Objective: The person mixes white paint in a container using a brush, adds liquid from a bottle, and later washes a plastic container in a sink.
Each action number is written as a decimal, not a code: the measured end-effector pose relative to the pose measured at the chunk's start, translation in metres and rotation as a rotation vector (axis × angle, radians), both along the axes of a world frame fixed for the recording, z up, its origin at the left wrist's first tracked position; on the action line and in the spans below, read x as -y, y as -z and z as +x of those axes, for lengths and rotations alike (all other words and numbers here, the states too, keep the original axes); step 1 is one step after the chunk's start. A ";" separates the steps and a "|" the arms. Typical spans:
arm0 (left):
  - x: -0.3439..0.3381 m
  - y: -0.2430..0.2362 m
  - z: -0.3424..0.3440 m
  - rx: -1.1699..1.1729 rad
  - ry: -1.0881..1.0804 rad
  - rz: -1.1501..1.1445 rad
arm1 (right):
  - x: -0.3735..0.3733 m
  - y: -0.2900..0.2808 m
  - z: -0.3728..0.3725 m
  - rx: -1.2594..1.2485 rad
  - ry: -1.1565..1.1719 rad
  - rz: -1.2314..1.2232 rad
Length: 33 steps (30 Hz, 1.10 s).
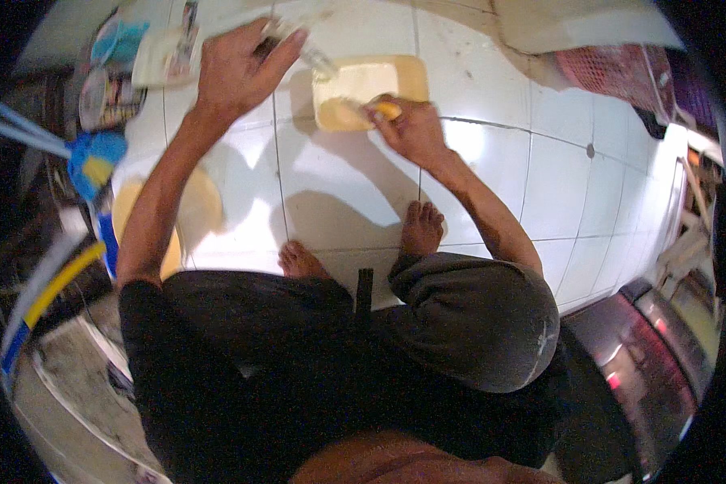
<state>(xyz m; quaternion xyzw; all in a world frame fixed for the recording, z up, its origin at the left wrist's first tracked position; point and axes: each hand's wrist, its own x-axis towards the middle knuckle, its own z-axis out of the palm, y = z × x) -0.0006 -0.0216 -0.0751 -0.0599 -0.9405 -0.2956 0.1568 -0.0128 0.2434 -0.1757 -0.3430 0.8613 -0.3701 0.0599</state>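
A shallow yellow tray with rounded corners lies on the white tiles in front of me, with a creamy white layer inside it. My right hand is closed on a tool with a yellow-orange handle; its pale, blurred end reaches over the tray's near left part. Above and left of the tray, my left hand is closed round a pale, slender tool smeared by motion. That tool's far end reaches the tray's upper left corner. The exact kind of either tool cannot be made out.
A round yellow container stands beside my left forearm. At the far left are a whitish tub and a blue-and-yellow object. A pink perforated basket sits far right, and a dark red glossy object near right. My bare feet flank the floor before me.
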 end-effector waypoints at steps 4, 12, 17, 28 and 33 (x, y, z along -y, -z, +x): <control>0.004 0.000 -0.001 -0.008 -0.006 -0.171 | -0.012 -0.012 -0.008 -0.081 0.109 -0.082; -0.001 0.001 -0.001 -0.162 0.129 0.114 | -0.011 0.001 -0.036 -0.368 0.179 0.174; 0.001 0.004 0.000 -0.169 0.122 0.119 | -0.009 0.015 -0.031 -0.368 0.133 0.161; -0.010 0.003 -0.004 -0.110 0.091 0.107 | 0.012 0.000 0.010 -0.021 0.074 0.025; -0.010 0.000 -0.007 -0.146 0.120 0.099 | 0.001 -0.005 0.004 0.186 0.092 -0.030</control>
